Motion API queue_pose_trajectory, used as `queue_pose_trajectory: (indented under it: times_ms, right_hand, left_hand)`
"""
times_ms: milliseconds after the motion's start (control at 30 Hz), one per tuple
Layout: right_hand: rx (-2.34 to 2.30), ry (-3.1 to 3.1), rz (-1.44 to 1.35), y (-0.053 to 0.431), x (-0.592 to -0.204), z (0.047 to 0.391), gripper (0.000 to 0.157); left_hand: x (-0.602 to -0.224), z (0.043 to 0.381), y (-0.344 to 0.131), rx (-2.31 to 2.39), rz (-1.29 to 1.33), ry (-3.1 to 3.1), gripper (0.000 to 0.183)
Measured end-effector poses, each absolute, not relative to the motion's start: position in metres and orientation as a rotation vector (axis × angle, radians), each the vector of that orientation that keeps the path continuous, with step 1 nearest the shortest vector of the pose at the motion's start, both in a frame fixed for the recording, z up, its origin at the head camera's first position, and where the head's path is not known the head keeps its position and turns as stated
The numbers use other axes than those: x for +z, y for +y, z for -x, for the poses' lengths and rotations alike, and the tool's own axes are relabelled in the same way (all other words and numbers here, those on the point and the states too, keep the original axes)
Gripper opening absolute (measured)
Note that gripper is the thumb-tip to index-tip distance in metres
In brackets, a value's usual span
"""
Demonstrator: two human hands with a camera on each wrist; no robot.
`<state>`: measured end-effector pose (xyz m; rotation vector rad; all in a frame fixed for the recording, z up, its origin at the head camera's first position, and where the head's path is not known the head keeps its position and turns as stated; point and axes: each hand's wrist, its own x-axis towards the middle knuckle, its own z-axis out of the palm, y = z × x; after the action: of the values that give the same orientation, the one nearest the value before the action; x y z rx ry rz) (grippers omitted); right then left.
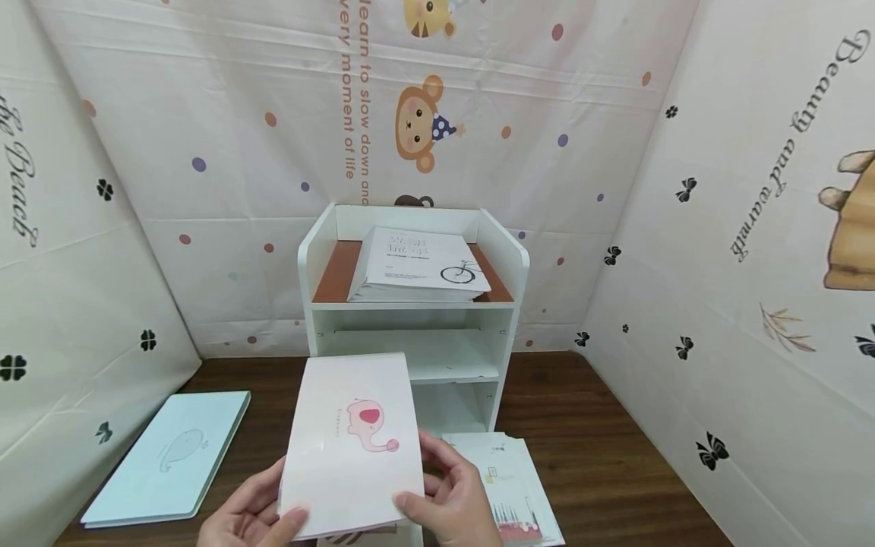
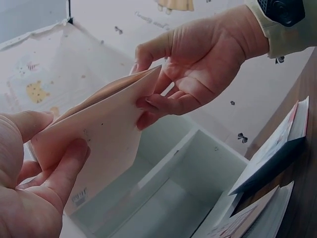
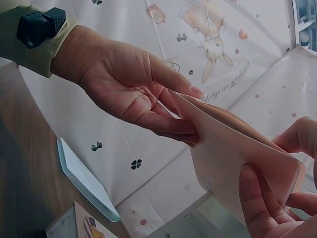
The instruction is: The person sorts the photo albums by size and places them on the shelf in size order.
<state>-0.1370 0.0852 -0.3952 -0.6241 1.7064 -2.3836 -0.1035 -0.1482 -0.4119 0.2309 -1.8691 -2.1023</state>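
Note:
Both hands hold a thin notebook (image 1: 352, 471) with a pale pinkish cover and a pink elephant drawing. My left hand (image 1: 249, 509) pinches its lower left edge, thumb on the front cover. On the opposite edge, my right hand (image 1: 454, 490) grips it with the thumb in front and fingers behind. In the left wrist view, the plain back of the notebook (image 2: 106, 131) shows, its pages slightly parted along the near edge. The notebook is raised in front of a white shelf (image 1: 410, 357) and covers part of it.
Stacked books (image 1: 424, 262) lie on the shelf's brown top. At left on the dark wood table (image 1: 567, 425) is a mint notebook (image 1: 164, 456) with a whale drawing. More books (image 1: 513, 486) lie right of the hands. Printed cloth walls (image 1: 239, 190) enclose the back and sides.

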Motion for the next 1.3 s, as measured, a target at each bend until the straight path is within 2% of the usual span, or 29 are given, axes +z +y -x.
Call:
queue_pose_trajectory:
  times_ms: [867,1300]
  right_hand:
    - [-2.406,1.762,0.600,0.097,-0.394,0.138,0.068]
    - [-2.402,1.784,0.500,0.094,-0.393,0.145,0.067]
  left_hand:
    - [-0.398,0.102,-0.136,-2.144,-0.129,-1.956,0.068]
    - [-0.402,0.114,-0.139,-2.137,0.009,-1.880,0.059]
